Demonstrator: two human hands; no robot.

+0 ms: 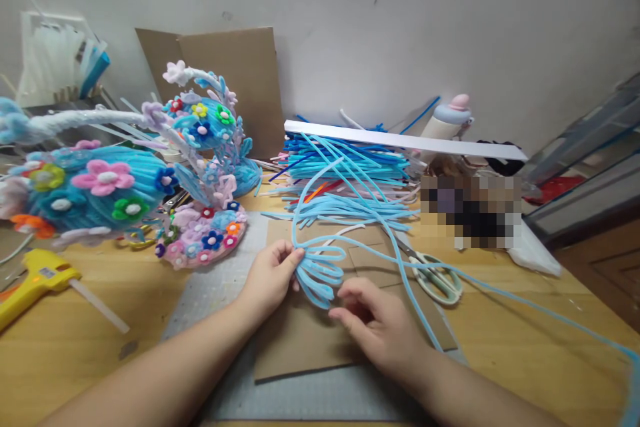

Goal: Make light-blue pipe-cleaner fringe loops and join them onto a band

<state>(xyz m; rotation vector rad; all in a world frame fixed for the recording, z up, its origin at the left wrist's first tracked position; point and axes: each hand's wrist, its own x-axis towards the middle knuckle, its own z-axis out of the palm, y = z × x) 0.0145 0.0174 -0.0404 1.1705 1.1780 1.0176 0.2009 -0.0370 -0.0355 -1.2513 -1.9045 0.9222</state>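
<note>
My left hand [275, 271] pinches the gathered base of a light blue pipe-cleaner bundle [320, 273], whose several loops fan out to the right. Long loose ends run from it, one curving upward and another stretching to the right edge. Just right of the loops is my right hand [373, 317], its thumb and fingers curved and apart with nothing between them. Both hands are above a brown cardboard sheet [295, 353], which lies on a grey cutting mat [250, 387].
Scissors [435, 277] lie right of the cardboard. Piled pipe cleaners [350, 167] stand behind, under a white strip [400, 140]. Flower-covered lantern crafts [100, 190] fill the left, near a yellow glue gun [40, 280]. A bottle [445, 123] stands at the back right.
</note>
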